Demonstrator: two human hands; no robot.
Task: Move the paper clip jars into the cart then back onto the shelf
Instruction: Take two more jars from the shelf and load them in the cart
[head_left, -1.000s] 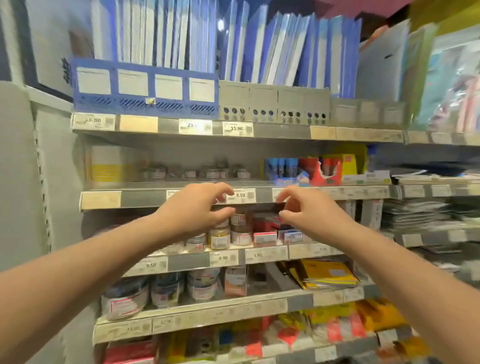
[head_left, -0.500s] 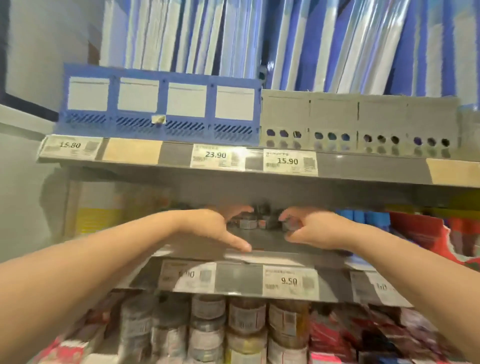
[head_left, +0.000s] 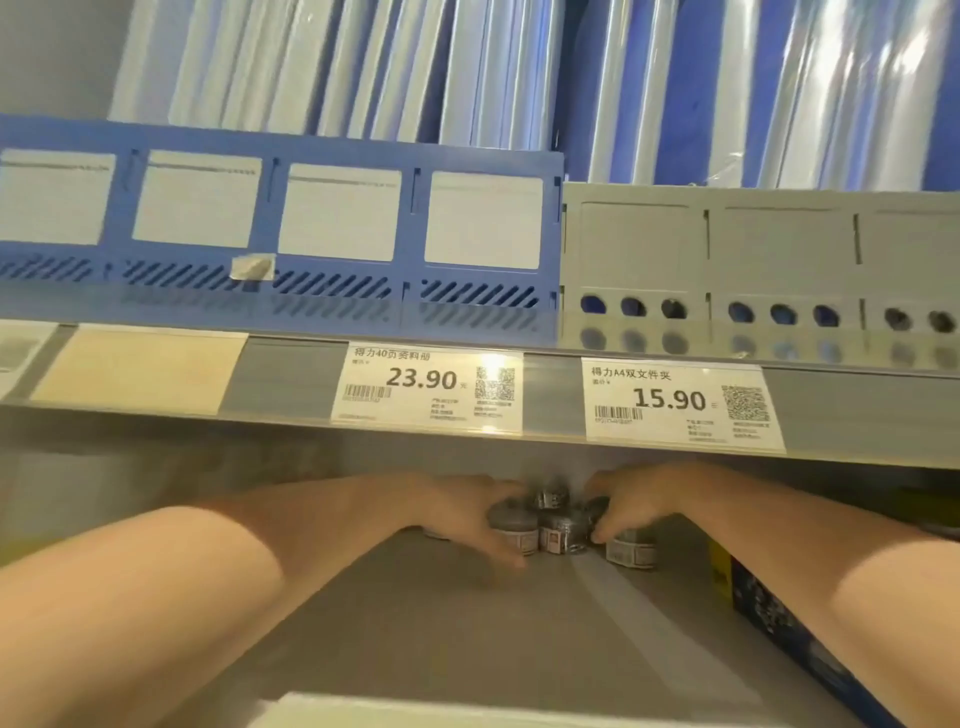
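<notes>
Half a second ago my hands were only nearing the jars. Now both reach deeper under the upper shelf and are on them, and the lower shelf edge with its 9.50 tag is out of view. My left hand (head_left: 462, 512) curls round the leftmost jar (head_left: 514, 530), thumb stretched along its front. My right hand (head_left: 636, 501) curls over the rightmost jar (head_left: 631, 552).

I count four small round paper clip jars (head_left: 558, 535) with grey lids and white labels, bunched at the back of the grey metal shelf (head_left: 467, 634). Whether a fifth hides under my left palm I cannot tell.

Above are two white price tags, 23.90 (head_left: 426, 387) and 15.90 (head_left: 680, 405). Over them stand one blue plastic file rack (head_left: 280, 218) and one grey plastic file rack (head_left: 727, 260).
</notes>
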